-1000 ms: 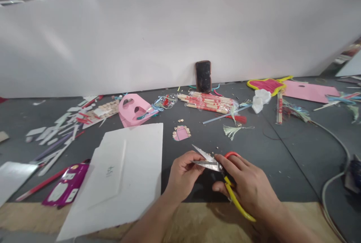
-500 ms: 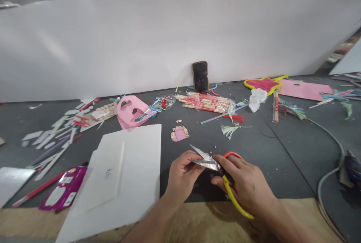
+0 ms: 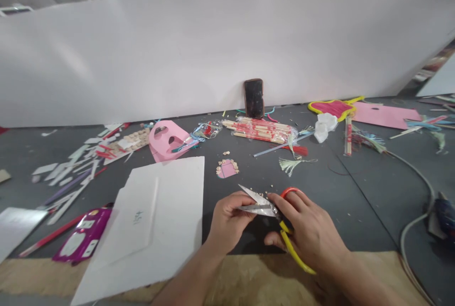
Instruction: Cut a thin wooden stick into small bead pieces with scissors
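My right hand [image 3: 313, 235] grips a pair of scissors [image 3: 261, 202] with a red and a yellow handle, blades slightly apart and pointing left. My left hand [image 3: 229, 220] is closed in a pinch right at the blades, holding something too small to make out. Both hands hover over the dark grey mat [image 3: 355, 202] near its front edge. Just beyond the blades lies a small pink piece edged with tiny wooden bits [image 3: 227, 168].
White sheets [image 3: 156, 220] lie left of my hands, a purple pack [image 3: 80, 242] beside them. Farther back are a pink cutout [image 3: 167, 141], a bundle of sticks [image 3: 261, 130], a phone [image 3: 253, 97] leaning on the white board, scraps at left, and a cable [image 3: 415, 220] at right.
Hardly anything moved; my hands and the scissors shifted slightly with the view, and the blades stay a little apart at my left fingertips.
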Available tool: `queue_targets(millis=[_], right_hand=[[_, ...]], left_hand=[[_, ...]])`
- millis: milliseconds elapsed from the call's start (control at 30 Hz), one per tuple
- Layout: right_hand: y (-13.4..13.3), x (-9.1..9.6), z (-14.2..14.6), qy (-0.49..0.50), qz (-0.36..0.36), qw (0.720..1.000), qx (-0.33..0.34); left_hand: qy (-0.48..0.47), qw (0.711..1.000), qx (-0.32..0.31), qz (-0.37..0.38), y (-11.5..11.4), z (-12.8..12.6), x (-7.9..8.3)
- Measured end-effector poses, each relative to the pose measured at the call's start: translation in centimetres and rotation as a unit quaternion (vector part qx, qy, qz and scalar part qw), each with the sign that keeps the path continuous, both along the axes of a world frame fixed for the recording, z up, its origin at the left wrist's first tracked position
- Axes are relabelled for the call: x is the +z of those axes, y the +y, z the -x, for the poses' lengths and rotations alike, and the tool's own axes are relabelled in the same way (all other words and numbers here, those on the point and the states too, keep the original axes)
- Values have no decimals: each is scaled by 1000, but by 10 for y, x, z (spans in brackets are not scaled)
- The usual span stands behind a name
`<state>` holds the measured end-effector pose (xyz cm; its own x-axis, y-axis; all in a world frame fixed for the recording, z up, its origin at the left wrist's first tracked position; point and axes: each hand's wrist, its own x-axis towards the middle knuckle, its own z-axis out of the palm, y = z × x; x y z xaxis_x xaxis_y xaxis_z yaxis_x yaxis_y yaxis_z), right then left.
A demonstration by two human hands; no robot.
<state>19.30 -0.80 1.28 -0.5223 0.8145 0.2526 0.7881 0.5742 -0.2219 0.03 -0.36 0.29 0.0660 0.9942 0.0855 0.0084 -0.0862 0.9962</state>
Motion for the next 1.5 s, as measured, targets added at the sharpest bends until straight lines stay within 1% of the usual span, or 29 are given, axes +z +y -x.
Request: queue_targets(millis=[100,267,433,500,667,867,1067,1167,1333,1500], right_hand=[[1,-4,-2,18,-5,1000,13],[-2,-9,-4,9,2,1000,3],[-5,-6,-3,10,12,1000,-3],[-4,-5,-2,15,1,1000,-12],[0,-5,-2,0,-25,999,-21],[0,-3,0,-8,-8,1000,-21],[-1,0,1,-8,19,1000,-20],[-2,0,1,-1,28,1000,-14],[-1,-3,0,12,25,1000,-3],[0,-7,-3,17,32,999,10]], left_hand=[[-2,1000,-14,11,1,-1,-1],[-25,1000,-6,1,-1,-3,-7],[3,1000,-13,-20,-3,-4,-7],[17,1000,-14,-20,-3,-4,-7],[40,998,16,-53,-3,-3,-9],[55,998,10,-26,-4,-2,-8],[54,998,-8,-32,-5,-1,-8],[52,998,-6,-41,-4,-1,-8],[54,998,-14,-39,-3,0,-5],[52,998,-20,-38,-4,-1,-7]])
